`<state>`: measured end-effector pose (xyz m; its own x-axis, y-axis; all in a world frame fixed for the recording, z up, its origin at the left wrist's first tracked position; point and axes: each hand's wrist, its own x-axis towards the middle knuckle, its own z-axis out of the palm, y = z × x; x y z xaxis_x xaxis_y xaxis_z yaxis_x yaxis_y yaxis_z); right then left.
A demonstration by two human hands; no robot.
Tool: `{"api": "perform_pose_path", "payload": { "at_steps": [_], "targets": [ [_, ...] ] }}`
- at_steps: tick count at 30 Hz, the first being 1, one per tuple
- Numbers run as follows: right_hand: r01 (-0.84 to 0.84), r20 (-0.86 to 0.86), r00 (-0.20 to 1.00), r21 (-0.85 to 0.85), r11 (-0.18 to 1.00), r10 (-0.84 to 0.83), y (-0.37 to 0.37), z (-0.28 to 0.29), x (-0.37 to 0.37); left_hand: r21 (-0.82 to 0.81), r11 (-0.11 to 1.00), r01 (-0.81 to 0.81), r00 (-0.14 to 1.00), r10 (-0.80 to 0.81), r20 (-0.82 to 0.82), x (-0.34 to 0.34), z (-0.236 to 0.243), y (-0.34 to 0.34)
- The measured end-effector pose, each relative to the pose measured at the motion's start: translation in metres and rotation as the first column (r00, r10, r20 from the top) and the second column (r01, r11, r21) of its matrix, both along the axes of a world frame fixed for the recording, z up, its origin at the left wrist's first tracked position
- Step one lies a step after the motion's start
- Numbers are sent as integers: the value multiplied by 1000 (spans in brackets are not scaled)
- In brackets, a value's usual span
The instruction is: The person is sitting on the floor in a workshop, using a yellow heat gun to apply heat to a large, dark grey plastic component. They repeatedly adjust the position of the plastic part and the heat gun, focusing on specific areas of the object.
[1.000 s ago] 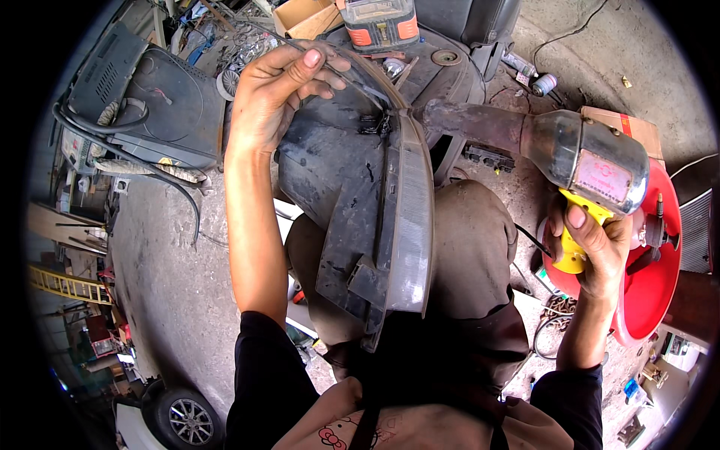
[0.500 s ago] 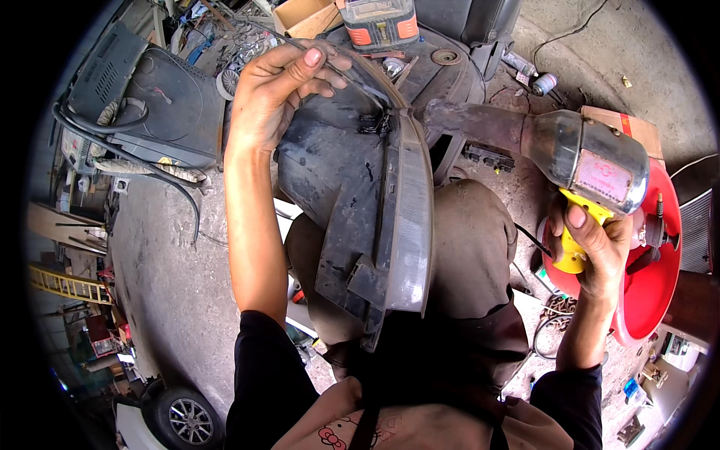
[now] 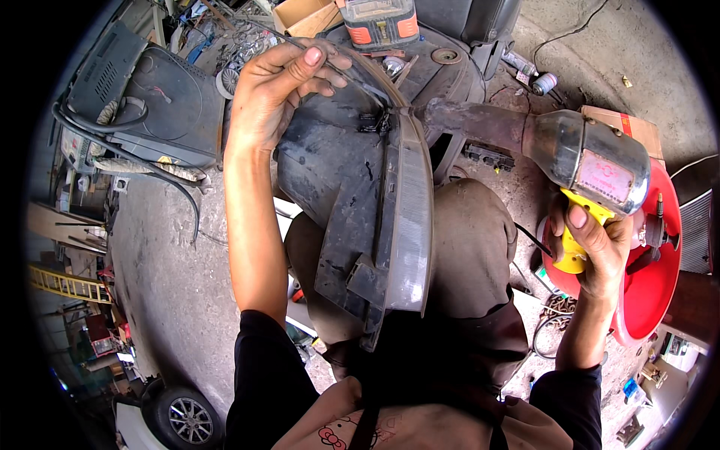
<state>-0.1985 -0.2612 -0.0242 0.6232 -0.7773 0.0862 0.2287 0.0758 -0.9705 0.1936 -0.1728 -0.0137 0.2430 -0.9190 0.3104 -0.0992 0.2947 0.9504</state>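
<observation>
Grimy black headlight housing, clear-lensed; left hand grips its top edge, right hand clasps yellow-handled heat gun.

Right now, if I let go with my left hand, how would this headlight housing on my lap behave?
The headlight housing looks rigid, not floppy. It stands on edge against the knee, steadied by the left hand, so it would probably tip. Its clear lens seems scratch-prone.

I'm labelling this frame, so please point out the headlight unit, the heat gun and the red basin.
headlight unit (image 3: 411,225), head view, on its clear lens.
heat gun (image 3: 592,161), head view, on its metal barrel.
red basin (image 3: 651,300), head view, on its inner wall.
</observation>
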Motion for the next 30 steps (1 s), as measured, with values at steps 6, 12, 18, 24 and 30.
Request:
{"api": "perform_pose_path", "payload": {
  "at_steps": [6, 12, 18, 24, 30],
  "targets": [
    [10, -11, 1000, -5, 1000, -11, 1, 1, 0, 1, 1000, -3, 1000, 3, 7, 0, 0, 0],
    [19, -8, 1000, -8, 1000, -19, 1, 1, 1, -2, 1000, 9, 1000, -9, 11, 0, 0, 0],
    [10, -12, 1000, -43, 999, -10, -1, -4, -1, 7, 1000, 6, 1000, -6, 10, -1, 1, 0],
    [8, -13, 1000, -59, 998, -8, 0, -4, 0, 8, 1000, -7, 1000, 7, 15, -1, 0, 1],
    [13, -27, 1000, -61, 998, -15, 0, -4, -1, 14, 1000, -5, 1000, 5, 23, 0, 1, 2]
  ]
}}
